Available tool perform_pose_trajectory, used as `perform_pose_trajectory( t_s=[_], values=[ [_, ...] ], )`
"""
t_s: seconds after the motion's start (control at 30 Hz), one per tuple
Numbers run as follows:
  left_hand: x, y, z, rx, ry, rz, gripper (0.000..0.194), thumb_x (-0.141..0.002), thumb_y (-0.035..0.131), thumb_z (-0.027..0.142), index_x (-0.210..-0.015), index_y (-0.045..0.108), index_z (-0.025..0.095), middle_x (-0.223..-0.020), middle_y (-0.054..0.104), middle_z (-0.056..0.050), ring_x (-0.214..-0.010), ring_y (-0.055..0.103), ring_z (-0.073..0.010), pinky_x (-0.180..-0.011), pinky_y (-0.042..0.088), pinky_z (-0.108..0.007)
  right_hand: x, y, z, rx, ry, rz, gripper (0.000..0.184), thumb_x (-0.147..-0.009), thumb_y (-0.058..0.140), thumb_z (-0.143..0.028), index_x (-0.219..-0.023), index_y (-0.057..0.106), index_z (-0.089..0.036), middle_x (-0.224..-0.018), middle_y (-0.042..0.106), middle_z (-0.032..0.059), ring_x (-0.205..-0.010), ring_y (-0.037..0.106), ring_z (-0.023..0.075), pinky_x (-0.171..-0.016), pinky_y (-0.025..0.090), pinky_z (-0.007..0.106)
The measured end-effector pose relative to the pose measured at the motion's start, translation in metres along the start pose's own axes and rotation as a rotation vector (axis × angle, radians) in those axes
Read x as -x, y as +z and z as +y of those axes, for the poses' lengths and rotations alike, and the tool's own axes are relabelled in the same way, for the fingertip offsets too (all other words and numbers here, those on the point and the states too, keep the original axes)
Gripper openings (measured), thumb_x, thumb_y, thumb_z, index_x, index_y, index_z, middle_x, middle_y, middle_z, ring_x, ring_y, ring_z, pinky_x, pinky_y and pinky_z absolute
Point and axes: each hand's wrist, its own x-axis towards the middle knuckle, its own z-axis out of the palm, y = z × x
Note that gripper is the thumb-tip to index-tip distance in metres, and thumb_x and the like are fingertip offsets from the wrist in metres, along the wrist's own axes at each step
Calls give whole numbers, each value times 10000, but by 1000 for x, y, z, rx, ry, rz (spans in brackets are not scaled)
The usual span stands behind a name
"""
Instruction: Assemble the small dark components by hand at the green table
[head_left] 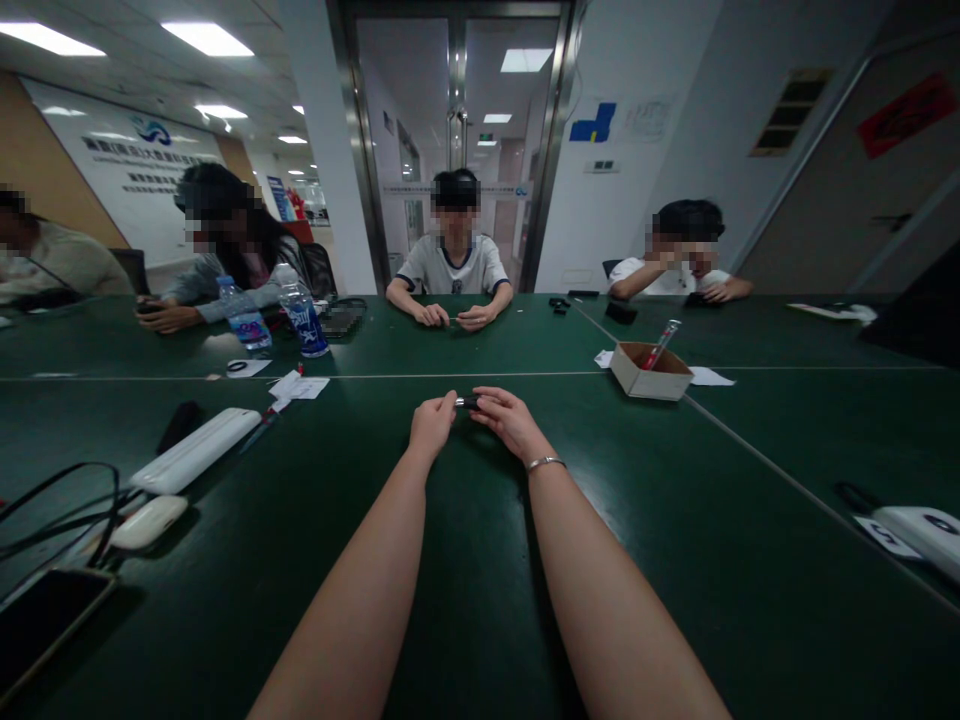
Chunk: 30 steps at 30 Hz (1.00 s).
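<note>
A small black stick with a shiny silver end [468,402] is held level between my two hands, above the green table [480,560]. My left hand [432,424] pinches the silver end with thumb and fingertips. On the black end, the thumb and fingers of my right hand [511,416] are closed. The object is too small to tell its exact kind, and my fingers cover both its ends. A metal bracelet [546,463] circles my right wrist.
At left lie a white power bank [199,450], a white case [150,522], black cables and a phone [49,625]. Two bottles [304,318] stand farther back. A small box [651,380] holding a pen-like stick is at right. Several people sit around the table.
</note>
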Motion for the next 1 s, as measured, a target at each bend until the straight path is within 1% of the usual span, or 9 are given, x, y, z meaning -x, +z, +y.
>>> perform_pose_trajectory(
  t_s=[0.1, 0.2, 0.27, 0.33, 0.43, 0.53, 0.67, 0.83, 1.0],
  values=[
    [-1, 1, -2, 10, 26, 10, 526, -872, 423, 587, -557, 561, 189, -551, 552, -17, -534, 501, -157, -543, 342, -268, 0, 0, 0, -9, -11, -10, 290, -632, 855, -190, -884, 712, -169, -804, 674, 32, -745, 667, 158, -748, 581, 258],
    [-2, 3, -2, 78, 70, 46, 410, -862, 483, 549, -721, 626, 192, -627, 592, -15, -585, 542, -155, -546, 375, -249, -1, -1, 1, -7, -16, -6, 294, -607, 862, -185, -857, 707, -177, -798, 658, 17, -759, 662, 158, -764, 581, 272],
    [-2, 3, -2, 141, 104, 77, 319, -846, 541, 504, -853, 636, 199, -655, 598, -7, -593, 555, -146, -549, 400, -237, -1, -1, 2, -4, -18, 0, 299, -599, 865, -177, -850, 704, -181, -798, 647, 11, -759, 660, 158, -767, 581, 281],
    [-2, 3, -1, 197, 135, 83, 288, -833, 578, 473, -903, 632, 199, -675, 603, -5, -604, 571, -141, -566, 429, -233, -2, -1, 3, -2, -14, 2, 303, -600, 865, -177, -854, 699, -180, -800, 648, 16, -757, 662, 164, -763, 582, 290],
    [-2, 2, 0, 251, 135, 43, 279, -830, 587, 451, -895, 642, 185, -726, 627, -19, -649, 598, -144, -595, 460, -237, -2, -1, 3, -7, -14, 12, 302, -605, 862, -182, -854, 692, -175, -791, 657, 27, -754, 666, 172, -758, 580, 295],
    [-3, 3, 0, 297, 107, 9, 256, -825, 594, 394, -941, 653, 174, -791, 650, -37, -695, 615, -151, -619, 477, -244, -3, -2, 4, -23, -29, 20, 308, -597, 860, -181, -853, 690, -172, -784, 657, 28, -755, 665, 172, -760, 576, 288],
    [-5, 5, 0, 317, 115, 33, 257, -811, 620, 380, -936, 655, 158, -797, 655, -50, -695, 616, -152, -654, 490, -260, -4, -3, 5, -10, -33, 26, 304, -601, 856, -171, -857, 691, -184, -811, 641, 19, -756, 661, 172, -736, 583, 291],
    [-3, 3, 0, 243, 111, 54, 269, -829, 603, 423, -884, 651, 164, -766, 651, -41, -682, 610, -155, -645, 470, -261, -4, -3, 6, -6, -24, 22, 298, -610, 847, -147, -861, 693, -189, -818, 614, 12, -750, 661, 169, -717, 588, 278],
    [0, 0, 2, 144, 111, 91, 284, -848, 572, 459, -783, 613, 185, -702, 625, -15, -658, 587, -154, -612, 426, -256, -5, -3, 6, 7, -24, -6, 295, -613, 837, -117, -865, 699, -186, -856, 594, 12, -771, 667, 167, -731, 588, 266]
  ],
)
